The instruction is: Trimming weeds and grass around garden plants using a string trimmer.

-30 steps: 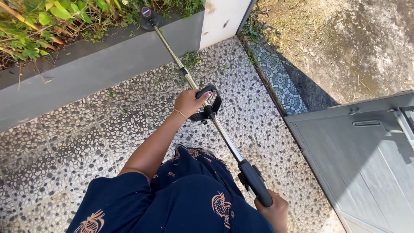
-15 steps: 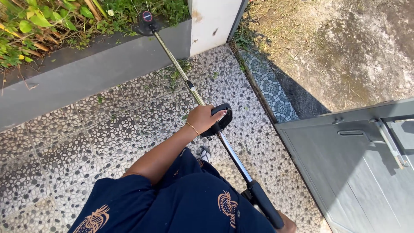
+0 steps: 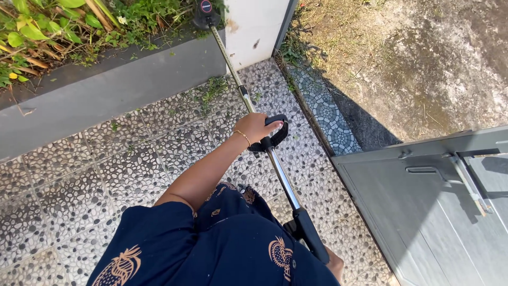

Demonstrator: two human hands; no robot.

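Note:
I hold a long-shafted grass trimmer that runs from my hip up to the planter. My left hand is closed round its black loop handle, a thin bracelet on the wrist. My right hand grips the black rear grip at the bottom edge, mostly hidden behind my dark blue patterned clothing. The trimmer's black head sits at the top among the green plants above a grey planter wall.
Pebble-pattern tiled paving lies underfoot with grass scraps near the wall. A white pillar stands at the top centre. A grey metal gate stands open at the right, with dry ground beyond it.
The trimmer head has moved up and right along the planter wall toward the white pillar. My view has shifted forward with it. Both hands keep their grips.

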